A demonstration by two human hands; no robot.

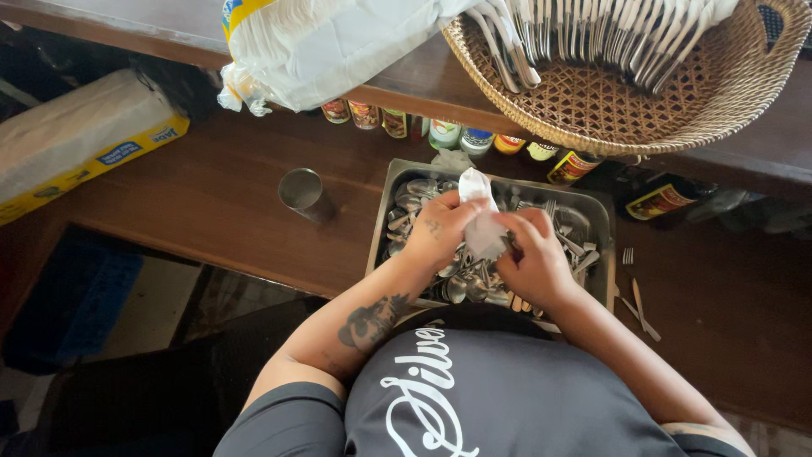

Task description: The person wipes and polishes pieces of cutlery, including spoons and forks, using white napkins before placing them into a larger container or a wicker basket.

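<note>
Head view shows me both hands working close together above a metal tray [382,222] full of cutlery. My left hand [440,230] is curled around the lower part of a white napkin [482,222], fingers pinching the cloth, with the napkin's top corner sticking up above the knuckles. My right hand [534,258] is closed on the other side of the same napkin, and a bit of metal shows at its fingertips; I can't tell which piece of cutlery it is. The two hands touch through the cloth.

Below them the tray holds a heap of spoons [461,283] on the left and forks toward the right. The tray sits on a dark wooden counter [220,203]. Just right of the tray, a few loose forks [636,300] lie on the wood. To the left stands a small steel cup [301,191], apart from the tray. Behind the tray runs a row of sauce bottles [474,140]. On the raised shelf above, a woven basket [677,110] carries wrapped cutlery, with a white plastic pack [338,46] beside it. A long box [85,140] lies far left.
</note>
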